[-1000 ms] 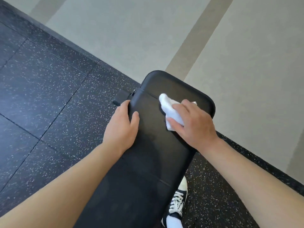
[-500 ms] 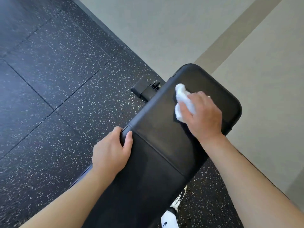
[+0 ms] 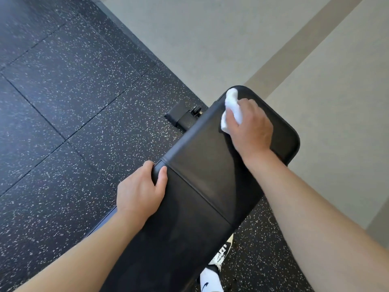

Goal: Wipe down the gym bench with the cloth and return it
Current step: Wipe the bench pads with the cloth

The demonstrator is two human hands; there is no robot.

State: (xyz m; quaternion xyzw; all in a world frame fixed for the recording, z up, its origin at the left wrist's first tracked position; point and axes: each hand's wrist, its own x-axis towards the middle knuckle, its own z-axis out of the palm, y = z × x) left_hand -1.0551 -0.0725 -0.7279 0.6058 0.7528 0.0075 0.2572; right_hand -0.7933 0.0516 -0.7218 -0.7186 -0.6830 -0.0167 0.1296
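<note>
A black padded gym bench (image 3: 202, 165) runs from the bottom of the view up to the right, with a seam across its pad. My right hand (image 3: 250, 125) presses a crumpled white cloth (image 3: 230, 102) onto the far end of the pad, near its upper left corner, with the fingers curled over the cloth. My left hand (image 3: 141, 190) grips the bench's left edge just below the seam, thumb on top and fingers wrapped around the side.
The bench's black foot bracket with a small wheel (image 3: 183, 116) sticks out to the left on the speckled black rubber floor (image 3: 63, 102). Grey carpet (image 3: 315, 81) lies beyond. A white sock and sneaker (image 3: 219, 258) stand under the bench's right side.
My right hand has slid the cloth farther up the pad toward its far left corner. The left hand keeps its grip on the bench's edge while the view shifts.
</note>
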